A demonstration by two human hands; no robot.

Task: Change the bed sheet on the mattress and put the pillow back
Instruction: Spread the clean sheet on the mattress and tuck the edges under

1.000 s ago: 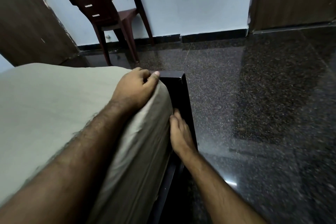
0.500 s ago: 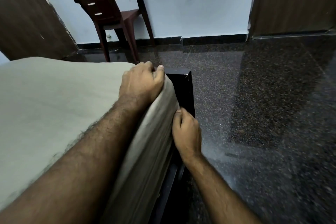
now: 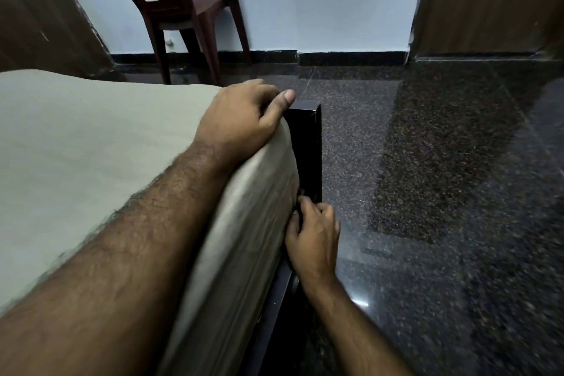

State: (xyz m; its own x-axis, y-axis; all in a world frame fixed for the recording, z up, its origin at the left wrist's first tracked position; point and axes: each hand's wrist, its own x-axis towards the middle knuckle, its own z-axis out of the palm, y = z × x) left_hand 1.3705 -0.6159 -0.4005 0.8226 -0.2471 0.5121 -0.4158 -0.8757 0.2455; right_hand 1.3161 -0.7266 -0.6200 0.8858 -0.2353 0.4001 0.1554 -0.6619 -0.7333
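A beige bed sheet (image 3: 91, 143) covers the mattress, which fills the left half of the view. My left hand (image 3: 244, 116) grips the sheeted mattress corner, thumb on the near side and fingers curled over the far edge. Lower down, my right hand (image 3: 312, 232) has its fingers curled at the sheet's lower edge, between the mattress side and the dark bed frame (image 3: 306, 143). Its fingertips are hidden in the gap. No pillow is in view.
A dark brown plastic chair (image 3: 183, 3) stands against the pale wall beyond the bed. Polished dark granite floor (image 3: 427, 192) spreads to the right. Wooden doors (image 3: 494, 0) stand at the far right and far left.
My right hand has slid down and toward me along the mattress side, its fingers curling into the gap by the frame. My left hand keeps its grip on the corner.
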